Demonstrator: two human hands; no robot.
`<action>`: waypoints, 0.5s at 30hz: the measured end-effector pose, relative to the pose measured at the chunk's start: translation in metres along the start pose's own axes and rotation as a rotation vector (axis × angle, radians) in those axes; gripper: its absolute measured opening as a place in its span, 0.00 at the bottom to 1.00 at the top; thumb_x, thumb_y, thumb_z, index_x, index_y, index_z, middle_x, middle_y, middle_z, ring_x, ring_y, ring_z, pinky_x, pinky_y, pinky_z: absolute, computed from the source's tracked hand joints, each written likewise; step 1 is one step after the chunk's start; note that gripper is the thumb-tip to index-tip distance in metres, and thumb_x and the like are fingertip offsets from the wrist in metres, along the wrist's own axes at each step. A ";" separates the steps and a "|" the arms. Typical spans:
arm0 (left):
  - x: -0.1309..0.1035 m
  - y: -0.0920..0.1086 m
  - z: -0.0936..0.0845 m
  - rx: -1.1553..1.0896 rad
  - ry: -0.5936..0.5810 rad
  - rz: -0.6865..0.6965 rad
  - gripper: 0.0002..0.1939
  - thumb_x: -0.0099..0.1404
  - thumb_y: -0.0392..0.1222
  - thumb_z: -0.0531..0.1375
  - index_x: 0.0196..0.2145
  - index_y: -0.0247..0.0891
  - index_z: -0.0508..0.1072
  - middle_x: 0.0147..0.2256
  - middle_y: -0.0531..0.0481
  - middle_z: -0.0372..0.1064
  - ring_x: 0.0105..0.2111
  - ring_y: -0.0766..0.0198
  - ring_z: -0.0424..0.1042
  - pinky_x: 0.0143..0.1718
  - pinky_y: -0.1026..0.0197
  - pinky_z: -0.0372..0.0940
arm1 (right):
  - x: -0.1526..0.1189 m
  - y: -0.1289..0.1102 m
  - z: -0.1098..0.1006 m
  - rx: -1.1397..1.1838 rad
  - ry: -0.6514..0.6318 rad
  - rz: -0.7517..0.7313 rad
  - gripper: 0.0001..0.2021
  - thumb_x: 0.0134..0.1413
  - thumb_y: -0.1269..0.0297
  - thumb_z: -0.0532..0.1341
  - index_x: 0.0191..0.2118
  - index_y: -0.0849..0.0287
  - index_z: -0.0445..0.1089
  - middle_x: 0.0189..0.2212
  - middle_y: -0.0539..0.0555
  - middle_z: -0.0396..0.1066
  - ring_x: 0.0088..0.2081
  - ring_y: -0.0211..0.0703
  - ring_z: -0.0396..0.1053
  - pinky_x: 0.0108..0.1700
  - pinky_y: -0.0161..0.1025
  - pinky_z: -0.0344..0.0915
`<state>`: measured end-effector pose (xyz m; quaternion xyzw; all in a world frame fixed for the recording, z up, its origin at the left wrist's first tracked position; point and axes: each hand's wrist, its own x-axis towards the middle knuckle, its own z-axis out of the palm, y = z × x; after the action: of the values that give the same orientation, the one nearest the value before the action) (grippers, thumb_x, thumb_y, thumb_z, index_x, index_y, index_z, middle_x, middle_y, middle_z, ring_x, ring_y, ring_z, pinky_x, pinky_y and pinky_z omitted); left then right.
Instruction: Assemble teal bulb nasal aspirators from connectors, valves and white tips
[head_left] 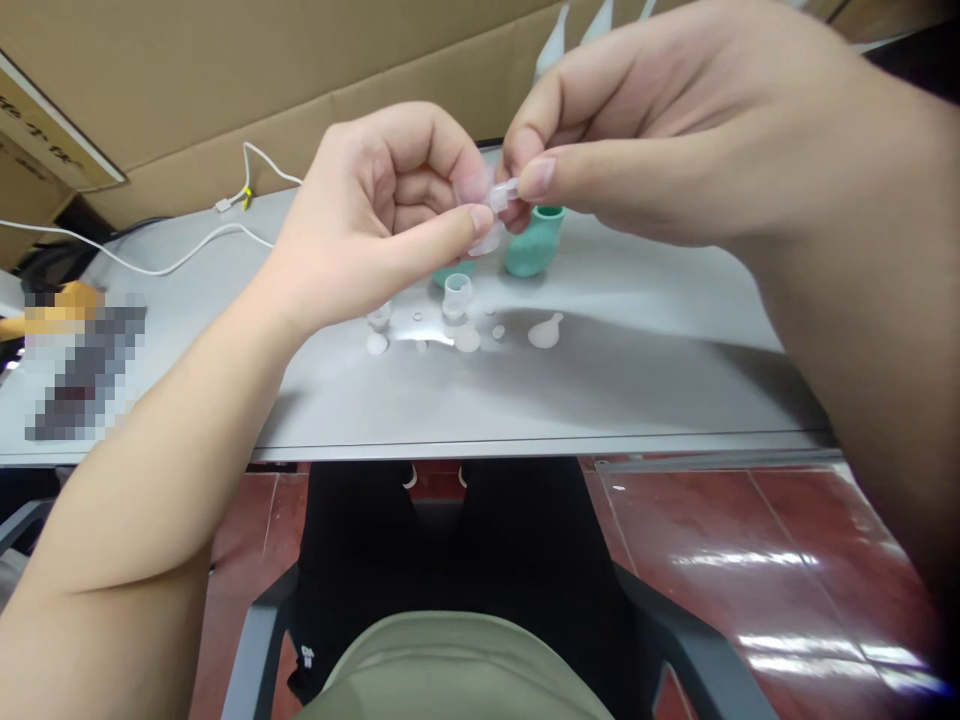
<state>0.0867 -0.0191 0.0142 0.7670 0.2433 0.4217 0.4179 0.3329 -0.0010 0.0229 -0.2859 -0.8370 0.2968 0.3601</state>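
Note:
Above the table, my left hand [405,200] pinches a translucent plastic piece [500,196] with a narrow neck between thumb and forefinger. My right hand [600,150] grips the tip of the same piece from the right, so the two hands nearly touch. Its wider part is partly covered by my left fingers. Behind and below the hands stand a green rounded cup-like part [534,246] and a second green part [454,272], mostly hidden. Closer to me are a clear small cylinder [457,296], a white teardrop-shaped flat piece [545,331], a round white disc [466,338] and several tiny rings and discs.
White pointed nozzles [553,45] stand at the back behind my right hand. A white cable [172,268] runs across the grey table [600,400] at left, near a yellow object [79,300] and a blurred-out patch. Cardboard [225,80] walls the back edge.

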 end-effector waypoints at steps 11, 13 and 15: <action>0.001 -0.001 -0.001 -0.005 0.007 0.009 0.10 0.67 0.33 0.78 0.34 0.41 0.82 0.35 0.51 0.85 0.38 0.56 0.88 0.43 0.53 0.84 | -0.001 -0.004 0.006 0.025 0.042 0.035 0.12 0.60 0.50 0.72 0.37 0.52 0.78 0.34 0.48 0.79 0.36 0.35 0.80 0.34 0.35 0.71; 0.000 0.000 -0.001 -0.013 0.004 -0.014 0.10 0.68 0.32 0.77 0.35 0.42 0.82 0.35 0.53 0.85 0.39 0.57 0.88 0.43 0.55 0.85 | 0.000 -0.004 0.006 0.038 0.044 0.037 0.11 0.59 0.50 0.72 0.36 0.52 0.78 0.34 0.49 0.79 0.37 0.36 0.80 0.33 0.35 0.70; -0.001 0.002 -0.001 -0.016 0.007 -0.022 0.10 0.68 0.32 0.77 0.35 0.43 0.82 0.36 0.53 0.85 0.39 0.57 0.88 0.44 0.56 0.85 | 0.000 -0.004 0.006 0.052 0.047 0.039 0.11 0.59 0.51 0.73 0.35 0.51 0.77 0.33 0.49 0.80 0.36 0.36 0.80 0.32 0.34 0.69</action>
<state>0.0854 -0.0203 0.0157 0.7593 0.2500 0.4216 0.4280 0.3276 -0.0055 0.0227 -0.2997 -0.8145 0.3185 0.3812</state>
